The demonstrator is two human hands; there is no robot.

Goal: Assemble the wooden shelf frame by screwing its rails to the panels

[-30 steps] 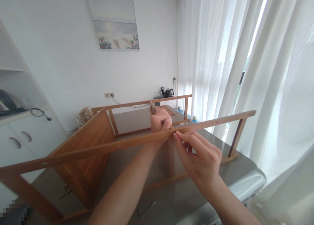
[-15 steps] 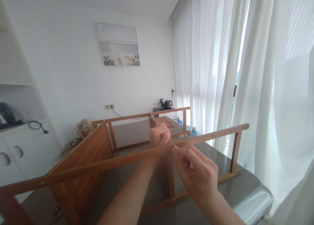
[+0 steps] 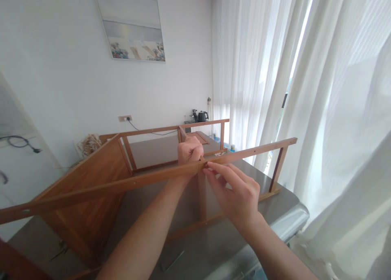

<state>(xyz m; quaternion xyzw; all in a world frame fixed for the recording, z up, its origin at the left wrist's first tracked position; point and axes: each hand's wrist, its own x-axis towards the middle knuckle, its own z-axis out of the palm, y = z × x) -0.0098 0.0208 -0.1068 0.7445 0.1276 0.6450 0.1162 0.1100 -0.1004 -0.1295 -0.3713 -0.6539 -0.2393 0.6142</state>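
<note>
Fingers (image 3: 220, 174) of the right hand (image 3: 236, 194) are half curled, with the fingertips resting at the edge of the long wooden rail (image 3: 122, 186). Whether they grip the rail firmly cannot be determined from this view. The left hand (image 3: 190, 151) is closed in a fist just behind the rail and close to the right fingertips. A thin wooden strip (image 3: 201, 159) appears to project from this fist toward the rail, but its full length is hidden.

The rail runs diagonally across the view, has small drilled holes along it, and joins a wooden upright (image 3: 276, 170) at its far end. This assembly forms part of a wooden frame (image 3: 155, 130), which rests on a grey metal table (image 3: 275, 198) alongside a solid wooden side panel (image 3: 85, 194).

Beyond the frame, a black kettle (image 3: 201, 116) stands at the far end of the table area. A wall socket (image 3: 124, 118) with a cable is mounted on the white wall below a framed picture (image 3: 131, 29). White curtains (image 3: 253, 68) hang along the right side. A bundle of dried plant material (image 3: 88, 145) sits beside the frame's far corner.
</note>
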